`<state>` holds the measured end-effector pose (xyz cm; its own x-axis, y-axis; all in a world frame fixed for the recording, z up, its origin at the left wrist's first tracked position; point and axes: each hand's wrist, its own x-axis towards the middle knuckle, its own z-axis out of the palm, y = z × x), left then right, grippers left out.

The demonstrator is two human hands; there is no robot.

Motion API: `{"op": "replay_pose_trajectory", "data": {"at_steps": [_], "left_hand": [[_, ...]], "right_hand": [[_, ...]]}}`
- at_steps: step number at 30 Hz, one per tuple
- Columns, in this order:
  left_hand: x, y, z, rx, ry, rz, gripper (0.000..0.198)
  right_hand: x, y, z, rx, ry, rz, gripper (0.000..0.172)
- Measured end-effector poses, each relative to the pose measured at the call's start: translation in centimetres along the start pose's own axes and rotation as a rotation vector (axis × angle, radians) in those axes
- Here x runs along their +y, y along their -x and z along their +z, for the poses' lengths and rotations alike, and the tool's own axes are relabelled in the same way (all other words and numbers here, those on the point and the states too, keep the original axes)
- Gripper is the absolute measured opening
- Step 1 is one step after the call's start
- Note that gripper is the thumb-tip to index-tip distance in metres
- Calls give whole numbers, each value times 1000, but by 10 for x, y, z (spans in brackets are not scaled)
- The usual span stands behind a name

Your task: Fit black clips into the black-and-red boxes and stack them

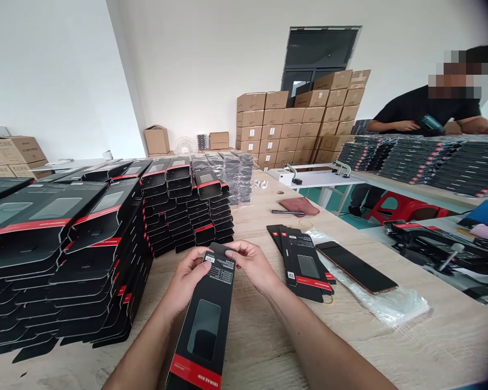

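A long black box with a red band and a clear window lies in front of me, its far end between my hands. My left hand grips the box's far left edge, thumb on the printed label. At the far right corner, my right hand pinches the end flap. Flat black cartons lie to the right, beside a dark phone-like slab on clear plastic bags. Tall stacks of open-ended black boxes rise on the left.
A dark red cloth and a pen lie farther back on the wooden table. Brown cartons are piled by the wall. A person holds a tool behind stacked black packages. A red stool stands at right.
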<state>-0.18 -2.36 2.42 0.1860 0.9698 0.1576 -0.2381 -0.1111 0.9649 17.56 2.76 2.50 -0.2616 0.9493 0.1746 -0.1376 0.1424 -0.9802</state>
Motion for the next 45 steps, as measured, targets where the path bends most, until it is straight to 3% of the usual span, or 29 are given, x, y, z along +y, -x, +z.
{"op": "replay_pose_trajectory", "data": {"at_steps": [4, 10, 12, 17, 24, 33, 35, 39, 41, 43, 45], "left_hand": [[-1, 1, 0, -14, -17, 0, 25], [0, 3, 1, -115, -88, -11, 27], [0, 4, 2, -119, -103, -14, 30], [-1, 7, 3, -75, -93, -50, 52], [-4, 4, 3, -64, -58, -15, 45], [-7, -3, -2, 103, 61, 109, 34], [-8, -6, -3, 197, 45, 136, 35], [-6, -11, -9, 480, 21, 222, 36], [-3, -11, -11, 516, 43, 253, 39], [-1, -10, -11, 467, 90, 262, 47], [1, -9, -9, 418, 127, 250, 54]], "right_hand": [[0, 0, -5, -31, 23, -80, 25], [2, 3, -8, -119, -307, 304, 36], [1, 4, -8, -155, -311, 355, 35], [2, 4, -8, -124, -195, 235, 33], [-3, 6, -3, -143, -117, 137, 33], [-16, 14, 6, -273, 106, -34, 43], [-16, 17, 10, -278, 79, -7, 48], [-15, 25, 19, -392, 6, 93, 75], [-17, 28, 19, -446, -22, 97, 77], [-28, 27, 15, -380, -31, 73, 67], [-50, 18, 8, -198, -9, 42, 56]]}}
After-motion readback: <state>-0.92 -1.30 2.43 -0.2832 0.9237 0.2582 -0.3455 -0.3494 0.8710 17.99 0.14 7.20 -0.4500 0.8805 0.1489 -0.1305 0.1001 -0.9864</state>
